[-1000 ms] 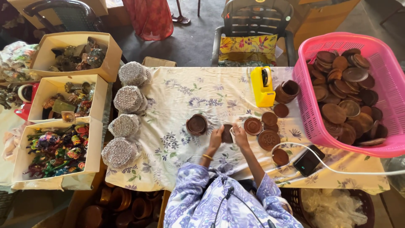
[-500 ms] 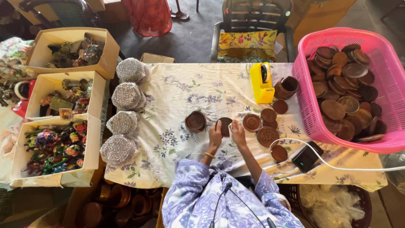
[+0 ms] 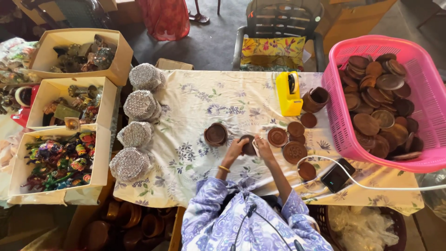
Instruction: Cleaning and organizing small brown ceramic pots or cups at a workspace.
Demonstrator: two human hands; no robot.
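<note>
Both my hands meet over the middle of a floral cloth [image 3: 209, 100] on the table. My left hand [image 3: 235, 148] and my right hand [image 3: 263, 146] together hold a small round brown clay piece [image 3: 248, 147] just above the cloth. A brown clay bowl [image 3: 216, 134] sits to the left of my left hand. To the right of my right hand lie several flat brown clay discs [image 3: 293, 151] and a small clay cup [image 3: 316, 99].
A pink basket [image 3: 432, 97] heaped with brown clay lids stands at right. A yellow tape dispenser [image 3: 288, 94] is behind the discs. A phone [image 3: 337, 175] with white cable lies front right. Silver wrapped bundles [image 3: 137, 134] line the left edge, beside three cardboard boxes [image 3: 100, 158] of trinkets.
My hands stay on the clay piece at the same spot; the view has shifted slightly.
</note>
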